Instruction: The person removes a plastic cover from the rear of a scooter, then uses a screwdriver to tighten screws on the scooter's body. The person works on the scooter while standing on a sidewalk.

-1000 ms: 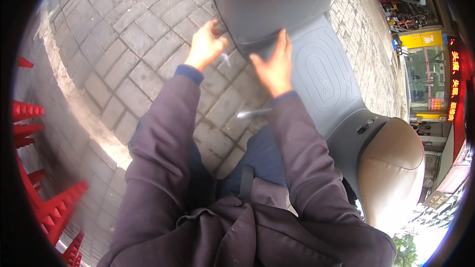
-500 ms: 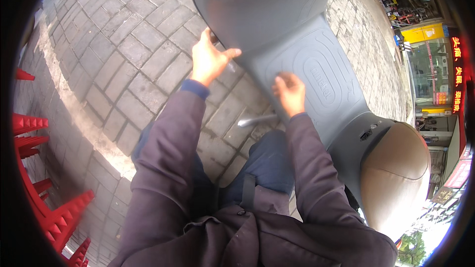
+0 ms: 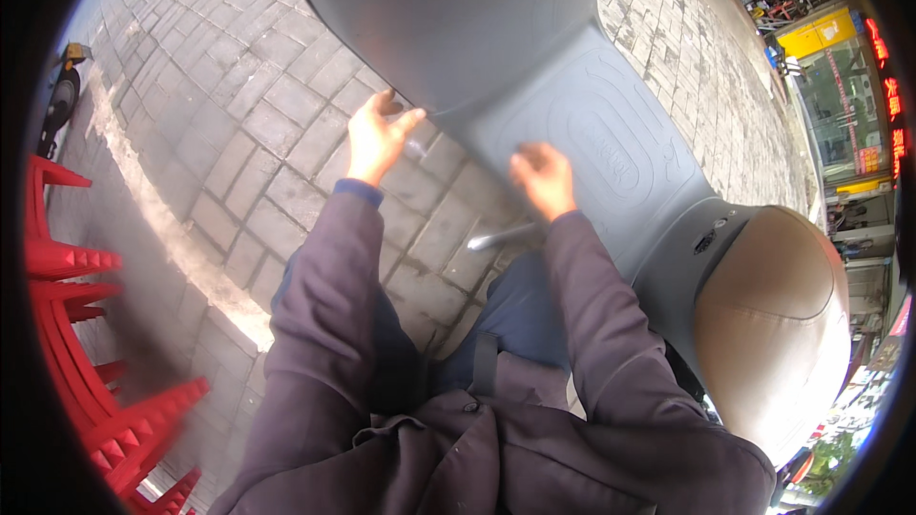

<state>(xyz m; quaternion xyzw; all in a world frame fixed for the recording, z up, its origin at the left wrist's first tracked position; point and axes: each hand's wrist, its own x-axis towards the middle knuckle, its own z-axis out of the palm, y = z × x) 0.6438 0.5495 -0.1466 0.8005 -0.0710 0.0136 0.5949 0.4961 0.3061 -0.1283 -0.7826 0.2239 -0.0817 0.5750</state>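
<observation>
A grey scooter stands in front of me and to the right, with a front shield, a flat footboard with raised oval lines, and a brown seat. My left hand is at the lower left edge of the shield, thumb and fingers apart. Whether it touches the edge is hard to see. My right hand is over the footboard's near edge, its fingers curled in and somewhat blurred; anything in them is hidden. Below the footboard a metal kickstand-like bar sticks out toward my knees.
Grey paving bricks cover the ground. Red stacked plastic stools or chairs stand at the left rim. A vehicle's wheel shows at the far left. Shop fronts with a yellow panel and a lit red sign line the right side.
The view has shifted a little, so more of the red stools shows. My left hand has moved left in the picture, its fingers less spread. My right hand has moved slightly left and remains curled.
</observation>
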